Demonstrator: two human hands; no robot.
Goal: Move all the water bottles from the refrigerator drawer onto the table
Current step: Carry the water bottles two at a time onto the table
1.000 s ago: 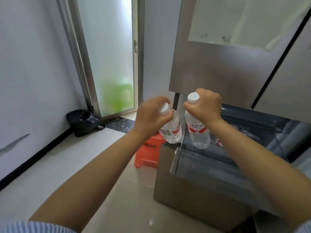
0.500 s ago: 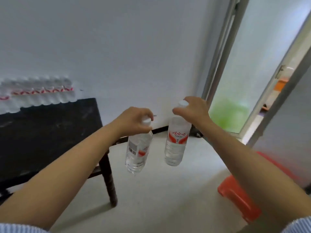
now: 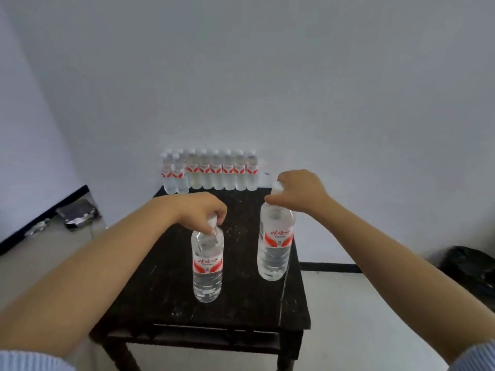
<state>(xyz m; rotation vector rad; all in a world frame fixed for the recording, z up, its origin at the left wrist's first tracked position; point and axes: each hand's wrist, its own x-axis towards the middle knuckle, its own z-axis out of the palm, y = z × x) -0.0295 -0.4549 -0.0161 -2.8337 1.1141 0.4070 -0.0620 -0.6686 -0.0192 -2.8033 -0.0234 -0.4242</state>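
Plain white walls close in a corner of the room, and against the back wall stands a small black worktop (image 3: 241,303), scuffed with pale flecks. Along the worktop's far edge, touching the wall, a row of water bottles (image 3: 211,170) already stands upright with red labels facing out, so a good share of the job looks done.

Two more are arriving. The left hand (image 3: 199,210) has its fingers curled round the cap and neck of the left bottle (image 3: 207,266), which hangs upright over the middle of the worktop; whether its base touches the surface cannot be told. The right hand (image 3: 300,191) grasps the right bottle (image 3: 276,245) by the cap in the same way, nearer the worktop's right edge and slightly farther back, upright too and apparently just above the surface.

Neither bottle is released yet, so setting them down, likely beside the row, is the step in hand. The refrigerator drawer is out of view, so how many bottles remain there cannot be judged.
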